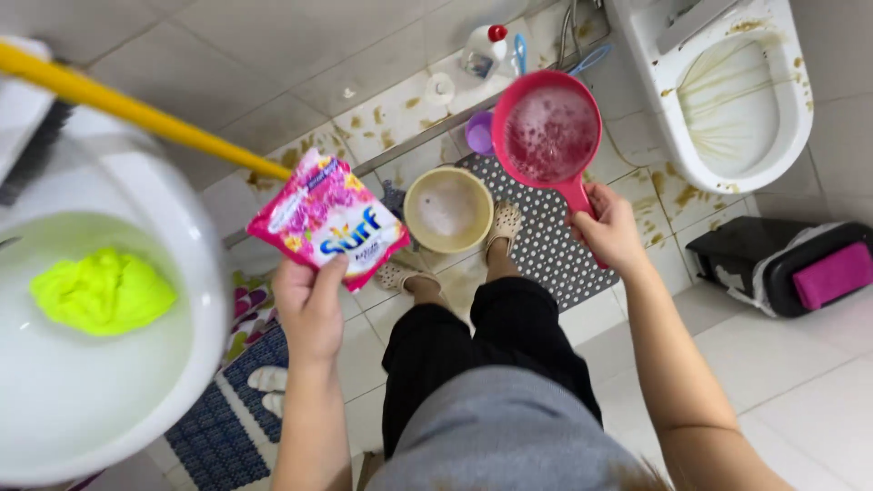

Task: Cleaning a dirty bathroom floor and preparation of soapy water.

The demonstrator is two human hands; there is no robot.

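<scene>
Below the head camera: tiled bathroom floor (800, 382), seen straight down, person standing.
left hand (309, 305): grip closed, thumb and fingers pinching the lower edge of a pink sachet (327, 218); sachet held flat, face up, out in front of the body.
right hand (611, 229): grip wrapped tight round the handle of a pink scoop (550, 132); scoop held level, bowl away from the body.
scoop contents: foamy pinkish water, bubbles on top.
sachet position: left of the scoop, well apart from it, above the floor near the sink (136, 400).
bowl (447, 209): cream, round, on the floor between the two hands, just ahead of the feet; cloudy liquid inside.
mat (546, 241): grey, perforated, under the right foot and under the scoop.
feet: in pale slippers (503, 223), one on the mat, one just beside the bowl.
sink: white, at left edge, bright yellow-green cloth (102, 291) lying in it.
yellow pole (136, 111): runs slantwise over the sink toward the sachet.
toilet (732, 91): top right, brown stains on rim and inside.
floor tiles near toilet: brown smears.
purple cup (478, 133): just beside the scoop's left rim.
black bin (787, 264): right, on the floor, pink item on top.
blue rug (227, 409): bottom left, by the sink.
</scene>
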